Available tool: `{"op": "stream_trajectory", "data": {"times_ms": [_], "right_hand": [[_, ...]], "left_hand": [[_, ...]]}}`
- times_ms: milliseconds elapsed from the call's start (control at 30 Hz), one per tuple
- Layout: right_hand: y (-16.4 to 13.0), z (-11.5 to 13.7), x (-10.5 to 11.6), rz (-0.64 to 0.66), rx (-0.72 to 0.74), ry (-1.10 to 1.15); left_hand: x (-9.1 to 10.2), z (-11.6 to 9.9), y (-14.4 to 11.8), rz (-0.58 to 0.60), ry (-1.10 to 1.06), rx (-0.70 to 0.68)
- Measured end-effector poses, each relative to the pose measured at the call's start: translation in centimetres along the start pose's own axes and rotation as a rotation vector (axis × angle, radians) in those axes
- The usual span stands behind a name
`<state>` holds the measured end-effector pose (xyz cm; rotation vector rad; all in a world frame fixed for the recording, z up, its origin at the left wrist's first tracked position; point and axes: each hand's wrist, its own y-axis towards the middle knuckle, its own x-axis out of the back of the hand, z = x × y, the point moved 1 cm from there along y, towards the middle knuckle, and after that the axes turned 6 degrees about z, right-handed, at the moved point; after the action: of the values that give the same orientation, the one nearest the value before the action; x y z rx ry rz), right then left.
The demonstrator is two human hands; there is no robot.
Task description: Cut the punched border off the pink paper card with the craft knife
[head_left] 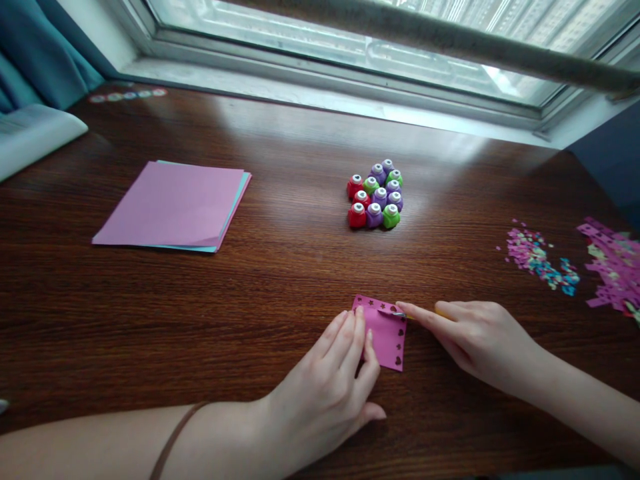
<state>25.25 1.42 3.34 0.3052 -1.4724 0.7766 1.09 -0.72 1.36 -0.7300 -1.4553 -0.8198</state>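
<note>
A small square of pink paper (386, 337) lies on the table with heart and star holes punched along its top and right edges. My left hand (330, 380) rests flat on its left side, fingers stretched out and pressing it down. In my right hand (480, 337) is a craft knife (411, 317), mostly hidden by the fingers; a bit of yellow handle and a thin metal blade show. The index finger points along it. The blade touches the paper just below the top row of holes, where a dark slit shows.
Beyond the paper stand several red, purple and green craft punches (374, 215). A stack of pink and blue paper sheets (173, 207) lies left. Punched confetti (537, 257) and pink paper scraps (615, 263) lie right. A window (350, 60) borders the brown table (280, 280).
</note>
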Motion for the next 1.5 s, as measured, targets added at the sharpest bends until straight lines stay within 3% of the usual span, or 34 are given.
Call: {"op": "stream_trajectory", "data": {"times_ms": [867,1500], "right_hand": [[-2.8,-1.1,-0.4,0.039,-0.057,-0.02],[-3.0,-1.0,-0.4,0.029,-0.07,-0.087]], "left_hand": [[-0.1,0.0,0.0,-0.01,-0.005,0.01],[-0.3,-0.1,-0.1,0.011,-0.03,0.011]]}}
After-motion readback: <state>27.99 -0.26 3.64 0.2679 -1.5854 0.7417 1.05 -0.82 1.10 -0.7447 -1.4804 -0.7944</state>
